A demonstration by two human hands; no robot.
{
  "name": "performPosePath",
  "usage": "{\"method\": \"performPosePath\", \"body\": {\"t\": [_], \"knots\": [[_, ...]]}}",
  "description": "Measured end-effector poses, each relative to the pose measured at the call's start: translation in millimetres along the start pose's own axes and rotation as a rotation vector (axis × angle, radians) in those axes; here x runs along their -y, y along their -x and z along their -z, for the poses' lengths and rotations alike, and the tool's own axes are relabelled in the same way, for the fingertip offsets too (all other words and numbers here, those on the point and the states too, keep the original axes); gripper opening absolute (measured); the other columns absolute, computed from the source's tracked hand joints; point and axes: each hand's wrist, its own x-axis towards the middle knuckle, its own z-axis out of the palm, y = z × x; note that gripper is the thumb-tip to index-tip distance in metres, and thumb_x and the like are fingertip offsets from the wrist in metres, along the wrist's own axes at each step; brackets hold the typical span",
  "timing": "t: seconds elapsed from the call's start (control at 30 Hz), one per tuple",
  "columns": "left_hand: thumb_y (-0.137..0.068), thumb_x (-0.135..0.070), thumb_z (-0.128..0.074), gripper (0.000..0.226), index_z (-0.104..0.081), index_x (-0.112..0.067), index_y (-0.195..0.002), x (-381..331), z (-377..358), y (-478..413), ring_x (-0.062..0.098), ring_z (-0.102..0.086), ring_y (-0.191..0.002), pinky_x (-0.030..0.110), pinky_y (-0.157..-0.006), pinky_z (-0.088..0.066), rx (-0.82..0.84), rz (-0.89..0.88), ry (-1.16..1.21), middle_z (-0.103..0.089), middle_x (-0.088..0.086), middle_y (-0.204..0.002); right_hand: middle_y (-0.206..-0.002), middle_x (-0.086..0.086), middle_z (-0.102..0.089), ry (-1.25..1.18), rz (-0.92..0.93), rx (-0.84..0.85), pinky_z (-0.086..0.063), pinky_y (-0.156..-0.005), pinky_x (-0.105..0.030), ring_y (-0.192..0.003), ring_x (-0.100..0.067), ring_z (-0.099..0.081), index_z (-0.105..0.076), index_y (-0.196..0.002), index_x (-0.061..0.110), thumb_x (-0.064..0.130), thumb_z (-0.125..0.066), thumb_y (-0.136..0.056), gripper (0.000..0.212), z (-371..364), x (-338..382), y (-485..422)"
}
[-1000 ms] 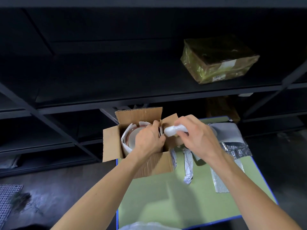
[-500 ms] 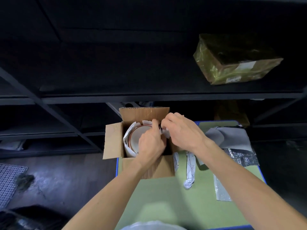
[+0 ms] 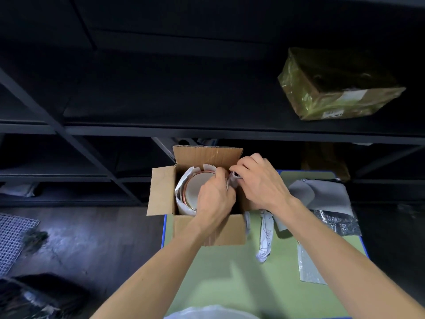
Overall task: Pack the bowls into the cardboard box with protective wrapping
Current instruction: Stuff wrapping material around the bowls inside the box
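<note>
Hugging copper-rimmed bowls (image 3: 192,192), white wrapping (image 3: 181,188) lines the cardboard box (image 3: 161,192).

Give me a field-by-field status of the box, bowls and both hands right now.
box: cardboard box, flaps open, on the green table's far-left corner
bowls: bowls on edge inside, white wrapping around them
left hand: left hand in the box, fingers curled over the bowls' right edge
right hand: right hand pinches a wrapping roll at the box's right side
spare: paper strip, grey sheet, foil sheet on table
</note>
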Motion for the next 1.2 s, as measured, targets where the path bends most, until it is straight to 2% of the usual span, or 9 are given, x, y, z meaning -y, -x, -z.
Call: {"method": "performPosePath", "body": {"t": [0.13,0.3,0.4,0.47,0.57,0.77,0.97,1.1,1.2], "knots": [[-0.090,-0.016,-0.046,0.006,-0.042,-0.014,-0.093,-1.6,-3.0,-1.2,0.033,-0.060,-0.070,0.041,-0.061,-0.049,-0.028,0.047,-0.015,-0.063,0.006,-0.074,-0.099,0.002,-0.062,0.051,-0.028,0.049,-0.039,-0.076,-0.037,-0.097,-0.025,-0.050,-0.073,-0.104,0.019,0.008,-0.063,-0.081,0.028,-7.5,8.0,-3.6],[-0.087,-0.013,-0.045,0.011,-0.044,-0.014,-0.098,0.5,-2.6,-2.1,0.031,-0.060,-0.068,0.042,-0.062,-0.049,-0.034,0.071,-0.007,-0.066,0.007,-0.075,-0.100,0.004,-0.068,-0.003,-0.093,0.010,-0.043,-0.080,-0.039,-0.099,-0.025,-0.052,-0.063,-0.117,0.020,0.008,-0.065,-0.080,0.039,-13.3,16.3,-4.8],[-0.089,-0.016,-0.045,0.012,-0.046,-0.014,-0.101,0.7,-3.2,-3.9,0.030,-0.061,-0.070,0.042,-0.065,-0.050,-0.033,0.083,-0.003,-0.067,0.006,-0.076,-0.096,0.006,-0.067,-0.011,-0.077,-0.070,-0.043,-0.076,-0.038,-0.090,-0.023,-0.051,-0.063,-0.098,0.019,0.008,-0.068,-0.079,0.022,-14.5,11.0,3.7],[-0.091,-0.020,-0.044,0.016,-0.048,-0.013,-0.105,0.5,-4.1,-4.6,0.030,-0.062,-0.072,0.041,-0.066,-0.051,-0.034,0.088,0.000,-0.068,0.007,-0.079,-0.101,0.006,-0.070,0.015,-0.058,-0.102,-0.044,-0.077,-0.037,-0.090,-0.023,-0.055,-0.071,-0.094,0.016,0.008,-0.068,-0.081,0.016,-16.9,7.4,9.6],[-0.092,-0.021,-0.044,0.020,-0.048,-0.011,-0.109,0.0,-4.9,-3.7,0.030,-0.061,-0.073,0.042,-0.066,-0.051,-0.027,0.078,0.008,-0.068,0.006,-0.079,-0.107,0.009,-0.071,0.078,-0.064,-0.022,-0.044,-0.082,-0.038,-0.098,-0.023,-0.055,-0.075,-0.097,0.018,0.010,-0.060,-0.084,0.022,-19.9,9.8,9.1],[-0.093,-0.019,-0.045,0.013,-0.047,-0.015,-0.105,-1.2,-0.7,-1.2,0.027,-0.061,-0.073,0.037,-0.065,-0.045,-0.016,0.050,0.029,-0.061,-0.003,-0.075,-0.101,0.009,-0.068,0.174,-0.080,0.128,-0.036,-0.081,-0.036,-0.101,-0.024,-0.047,-0.072,-0.093,0.022,0.018,-0.051,-0.090,0.022,-22.0,23.6,-4.0],[-0.095,-0.020,-0.043,0.039,-0.038,-0.002,-0.129,-2.9,3.8,0.6,0.024,-0.060,-0.072,0.036,-0.064,-0.043,0.013,0.048,0.028,-0.064,0.000,-0.079,-0.106,-0.001,-0.072,0.110,-0.076,0.003,-0.045,-0.083,-0.044,-0.098,-0.029,-0.056,-0.076,-0.085,0.011,0.010,-0.065,-0.076,0.014,-16.1,20.7,10.5],[-0.096,-0.023,-0.047,0.030,-0.039,-0.010,-0.121,-5.3,11.0,8.0,0.028,-0.062,-0.078,0.033,-0.063,-0.036,0.040,0.021,0.034,-0.065,0.003,-0.087,-0.109,0.000,-0.072,0.117,-0.084,0.031,-0.045,-0.075,-0.040,-0.098,-0.028,-0.056,-0.077,-0.084,0.012,0.010,-0.071,-0.071,0.015,-15.2,24.0,17.5],[-0.096,-0.023,-0.051,0.029,-0.045,-0.008,-0.119,-6.2,23.0,20.5,0.029,-0.064,-0.081,0.037,-0.065,-0.046,0.016,-0.059,-0.009,-0.067,0.008,-0.093,-0.115,-0.001,-0.071,0.076,-0.106,0.013,-0.048,-0.074,-0.039,-0.099,-0.029,-0.058,-0.077,-0.086,0.011,0.009,-0.073,-0.070,0.017,-13.9,27.5,20.6]]}}
